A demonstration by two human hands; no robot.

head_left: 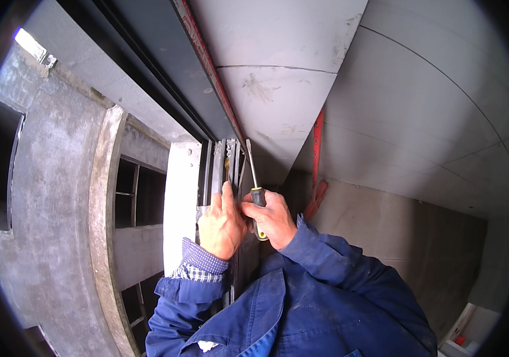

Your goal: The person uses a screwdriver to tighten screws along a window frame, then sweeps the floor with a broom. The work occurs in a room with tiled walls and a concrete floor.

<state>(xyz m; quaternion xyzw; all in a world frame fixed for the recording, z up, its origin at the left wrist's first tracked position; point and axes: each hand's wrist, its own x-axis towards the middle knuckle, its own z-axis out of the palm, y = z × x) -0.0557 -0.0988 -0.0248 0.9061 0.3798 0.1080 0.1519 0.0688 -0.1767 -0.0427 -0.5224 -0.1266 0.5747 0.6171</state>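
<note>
My right hand (271, 214) grips a screwdriver (258, 197) by its black and yellow handle, the metal shaft pointing up beside the dark window frame's edge. My left hand (220, 223) lies just left of it on the metal window track (219, 160), fingers extended along the channels and thumb side partly hidden. A small yellowish piece (228, 166) sits in the track above my left fingertips. A red-edged dark frame member (198, 71) runs up from the track toward the top left.
Pale tiled panels (278, 101) border the frame on the right, with a red level-like bar (318, 143) behind their edge. At the left, outside the opening, stands a grey concrete wall (52, 178) with dark window openings. A light-coloured object (465, 327) lies at the lower right.
</note>
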